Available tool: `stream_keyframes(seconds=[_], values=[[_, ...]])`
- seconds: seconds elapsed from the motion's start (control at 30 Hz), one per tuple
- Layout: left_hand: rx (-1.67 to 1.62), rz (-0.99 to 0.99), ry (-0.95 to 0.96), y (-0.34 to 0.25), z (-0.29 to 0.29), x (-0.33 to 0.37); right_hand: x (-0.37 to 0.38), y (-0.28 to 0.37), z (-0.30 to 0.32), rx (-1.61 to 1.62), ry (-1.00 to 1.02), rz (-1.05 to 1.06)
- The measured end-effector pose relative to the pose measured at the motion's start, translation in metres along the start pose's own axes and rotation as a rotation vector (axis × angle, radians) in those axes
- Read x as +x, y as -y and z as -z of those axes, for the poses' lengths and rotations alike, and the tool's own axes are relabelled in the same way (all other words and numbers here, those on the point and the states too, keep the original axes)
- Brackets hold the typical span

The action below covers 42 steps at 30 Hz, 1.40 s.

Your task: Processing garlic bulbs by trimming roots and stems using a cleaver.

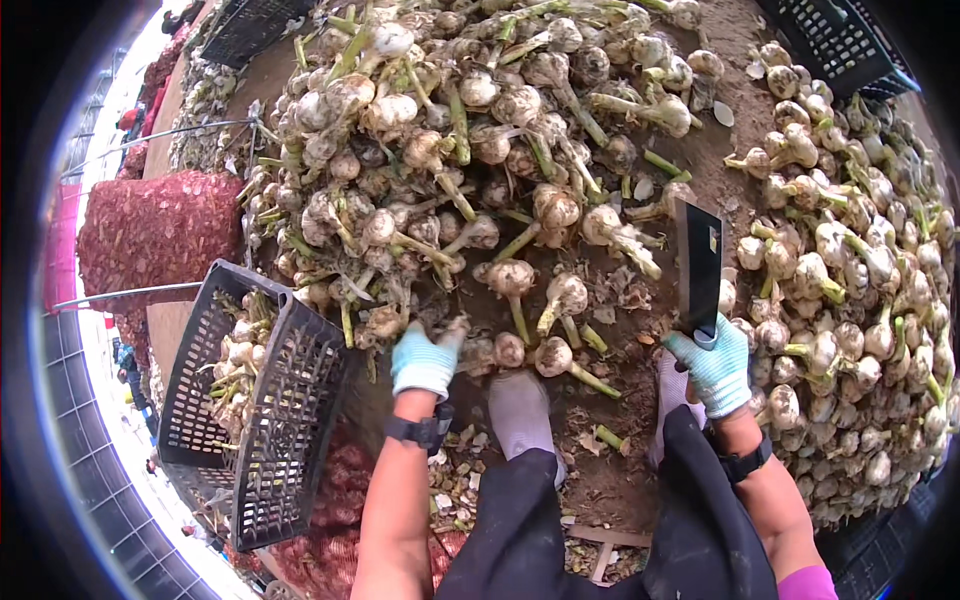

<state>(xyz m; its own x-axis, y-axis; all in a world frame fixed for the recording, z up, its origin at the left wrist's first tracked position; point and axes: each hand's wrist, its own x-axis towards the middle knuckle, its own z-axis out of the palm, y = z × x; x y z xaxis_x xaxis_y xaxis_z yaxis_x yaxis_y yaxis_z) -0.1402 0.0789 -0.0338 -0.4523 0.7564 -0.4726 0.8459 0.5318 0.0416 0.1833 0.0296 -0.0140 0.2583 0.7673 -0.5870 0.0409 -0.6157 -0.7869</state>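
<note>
Single head view, left fisheye of worn pair, facing steeply down; left hand [426,362] and right hand [716,366] close below, legs [512,535] at lower edge.

No lettering, number or sign can be read in this view. A small pale-and-yellow patch [714,240] shows on the dark rectangular blade of the cleaver [698,275] in the gloved right hand [715,365]; it is too small to tell whether it is a label, a printed mark or a reflection.
</note>
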Motion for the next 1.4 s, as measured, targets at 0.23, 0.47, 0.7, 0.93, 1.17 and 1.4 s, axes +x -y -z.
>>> stream_keyframes(seconds=[0.23, 0.47, 0.7, 0.93, 1.17, 1.4], values=[[-0.031, 0.111, 0.223, 0.007, -0.044, -0.003, -0.001, -0.002, 0.005, -0.01, 0.015, -0.026], [-0.549, -0.052, 0.339, 0.058, -0.068, 0.004, -0.001, -0.002, -0.003, -0.109, 0.073, 0.074], [-1.364, -0.368, 0.472, -0.033, 0.002, -0.058, -0.017, 0.026, -0.008, -0.46, 0.138, 0.707], [-1.639, -0.398, 0.764, -0.081, 0.009, -0.088, -0.026, 0.037, -0.018, -0.879, 0.114, 1.021], [-1.475, -0.377, 0.74, -0.087, 0.01, -0.1, -0.035, 0.039, -0.018, -0.898, 0.229, 0.975], [-1.336, -0.421, 0.585, -0.094, 0.001, -0.108, -0.036, 0.035, -0.016, -0.794, 0.284, 0.925]])
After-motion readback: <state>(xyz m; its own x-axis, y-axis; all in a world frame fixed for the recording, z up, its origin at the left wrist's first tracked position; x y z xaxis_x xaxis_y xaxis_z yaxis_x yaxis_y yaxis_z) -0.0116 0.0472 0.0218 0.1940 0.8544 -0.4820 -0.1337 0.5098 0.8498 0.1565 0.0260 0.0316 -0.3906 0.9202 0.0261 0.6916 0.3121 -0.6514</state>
